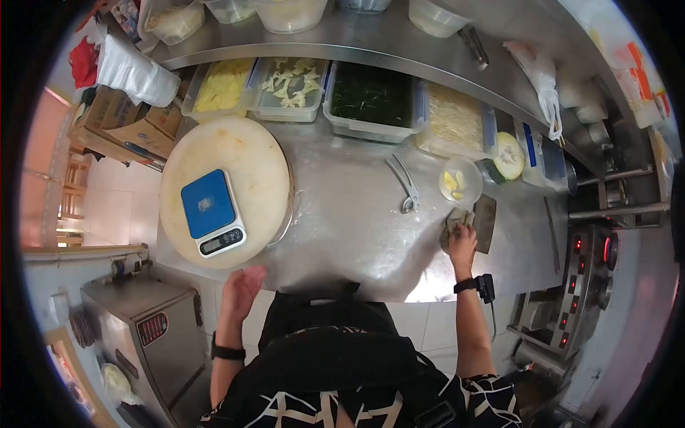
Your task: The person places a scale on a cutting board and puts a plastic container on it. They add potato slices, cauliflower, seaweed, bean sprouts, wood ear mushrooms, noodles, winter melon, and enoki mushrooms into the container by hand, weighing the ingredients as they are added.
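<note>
My right hand (462, 244) grips a crumpled grey-brown cloth (457, 220) on the steel worktop. Beside the cloth lies the wide blade of a cleaver (484, 225), and just beyond is a clear round tub (460, 180) with yellow pieces inside. My left hand (244, 289) hovers at the front edge of the worktop, slightly blurred, fingers loosely extended and nothing held. Closest to it is a round chopping board (260, 153), which carries a kitchen scale (212, 210) with a blue top. A metal hand tool with long handles (404, 184) rests mid-worktop.
Along the back stand plastic tubs of yellow slices (222, 85), pale pieces (287, 89), dark green strips (371, 93) and pale shreds (457, 121). A cut melon or gourd (509, 155) sits right of them. A steel shelf (342, 51) overhangs these; a cooker (571, 285) is at right.
</note>
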`<state>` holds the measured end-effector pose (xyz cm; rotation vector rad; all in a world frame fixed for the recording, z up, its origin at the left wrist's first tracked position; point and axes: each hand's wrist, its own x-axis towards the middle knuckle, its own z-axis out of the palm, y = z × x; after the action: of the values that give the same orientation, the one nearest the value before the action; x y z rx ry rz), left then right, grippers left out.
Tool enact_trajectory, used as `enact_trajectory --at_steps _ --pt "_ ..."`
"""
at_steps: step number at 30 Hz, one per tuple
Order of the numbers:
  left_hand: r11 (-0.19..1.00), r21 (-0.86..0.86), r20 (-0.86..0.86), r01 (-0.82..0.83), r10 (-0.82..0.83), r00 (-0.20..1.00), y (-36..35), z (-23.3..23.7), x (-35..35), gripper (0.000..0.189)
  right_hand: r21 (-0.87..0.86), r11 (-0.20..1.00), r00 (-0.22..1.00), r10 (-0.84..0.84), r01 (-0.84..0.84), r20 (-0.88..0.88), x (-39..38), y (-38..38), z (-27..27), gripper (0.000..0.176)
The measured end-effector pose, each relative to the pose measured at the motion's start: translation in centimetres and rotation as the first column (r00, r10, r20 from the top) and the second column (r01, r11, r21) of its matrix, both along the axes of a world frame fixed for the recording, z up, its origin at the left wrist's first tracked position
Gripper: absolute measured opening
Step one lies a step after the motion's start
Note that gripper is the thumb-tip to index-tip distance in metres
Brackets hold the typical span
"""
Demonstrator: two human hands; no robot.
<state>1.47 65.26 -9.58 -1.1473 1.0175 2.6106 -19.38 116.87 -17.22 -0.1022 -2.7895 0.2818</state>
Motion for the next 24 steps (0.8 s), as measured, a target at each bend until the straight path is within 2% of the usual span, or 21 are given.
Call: enact_trajectory --at_steps 1,3,4,5,7,9,12,13,14,15,16,17,18,19,20,21,22,24 --pt "1.0 -0.007 0.005 -0.01 0.01 1.0 0.3 1.4 0.0 0.04 -0.166 0.98 0.979 0.136 -0.11 0.154 0.1 1.2 -0.2 0.023" --pt "0.961 -0.124 0.178 0.248 -0.224 0.958 1.5 5.4 0.3 0.039 -0.127 0.981 0.964 0.173 -0.149 0.202 2.6 -0.6 -0.6 0.021" --pt "0.946 -0.216 0.183 0.24 -0.203 0.962 2.1 6.7 0.1 0.037 -0.119 0.972 0.943 0.228 -0.205 0.242 4.6 -1.7 -1.6 0.02" --pt "0.95 -0.235 0.187 0.207 -0.165 0.968 2.5 7.0 0.1 0.037 -0.112 0.957 0.916 0.289 -0.268 0.278 6.7 -2.8 -2.7 0.02" --pt "0.961 -0.266 0.138 0.079 -0.043 0.989 2.8 6.6 0.3 0.035 -0.373 0.753 0.79 0.608 -0.542 0.08 10.0 -6.7 -3.9 0.017" --pt "0.97 -0.239 0.12 0.042 -0.013 0.993 3.3 6.4 0.2 0.033 -0.617 0.589 0.68 0.724 -0.522 0.115 11.3 -12.8 -2.5 0.017" --pt "0.948 -0.275 0.078 0.162 -0.146 0.986 4.5 6.6 -0.9 0.027 -0.603 0.414 0.425 0.895 -0.682 0.134 6.3 -20.7 -3.0 0.023" --pt "0.947 -0.275 0.082 0.163 -0.146 0.986 5.0 6.5 -1.4 0.027 -0.46 0.38 0.395 0.916 -0.803 0.068 3.7 -23.3 -5.6 0.029" --pt "0.934 -0.279 0.084 0.224 -0.208 0.974 5.6 6.4 -2.1 0.025 -0.477 0.415 0.416 0.903 -0.775 0.11 0.2 -26.1 -3.5 0.033" --pt "0.917 -0.282 0.084 0.282 -0.269 0.959 6.2 6.3 -2.8 0.023 -0.421 0.473 0.475 0.873 -0.774 0.107 -3.6 -28.4 -3.5 0.034" --pt "0.916 -0.283 0.087 0.284 -0.27 0.959 6.8 5.8 -3.6 0.023 -0.367 0.548 0.602 0.798 -0.752 -0.041 -6.6 -30.0 -2.4 0.033" --pt "0.859 -0.362 0.069 0.361 -0.362 0.93 7.4 5.2 -4.3 0.025 -0.327 0.627 0.7 0.688 -0.707 -0.193 -7.9 -30.9 -0.6 0.034" --pt "0.786 -0.442 0.053 0.433 -0.459 0.887 7.4 4.6 -5.1 0.028 -0.33 0.635 0.709 0.677 -0.698 -0.197 -7.4 -30.3 1.4 0.034" --pt "0.779 -0.444 0.048 0.444 -0.474 0.879 7.4 3.9 -6.1 0.028 -0.438 0.584 0.702 0.689 -0.684 -0.179 -6.6 -28.7 3.6 0.033" --pt "0.725 -0.534 -0.015 0.435 -0.523 0.852 7.8 3.1 -7.1 0.033 -0.536 0.531 0.695 0.701 -0.657 -0.158 -5.4 -26.3 4.7 0.032" --pt "0.669 -0.614 -0.076 0.419 -0.579 0.812 8.3 2.1 -8.2 0.039 -0.512 0.583 0.721 0.685 -0.631 -0.108 -3.4 -23.3 4.8 0.029" --pt "0.665 -0.602 -0.095 0.441 -0.608 0.788 8.9 1.2 -9.6 0.039 -0.481 0.643 0.753 0.655 -0.596 -0.057 -1.0 -19.6 5.1 0.026" --pt "0.544 -0.794 -0.132 0.271 -0.589 0.797 10.7 -0.8 -13.2 0.045 -0.297 0.849 0.88 0.473 -0.437 0.056 3.4 -11.9 3.4 0.028"
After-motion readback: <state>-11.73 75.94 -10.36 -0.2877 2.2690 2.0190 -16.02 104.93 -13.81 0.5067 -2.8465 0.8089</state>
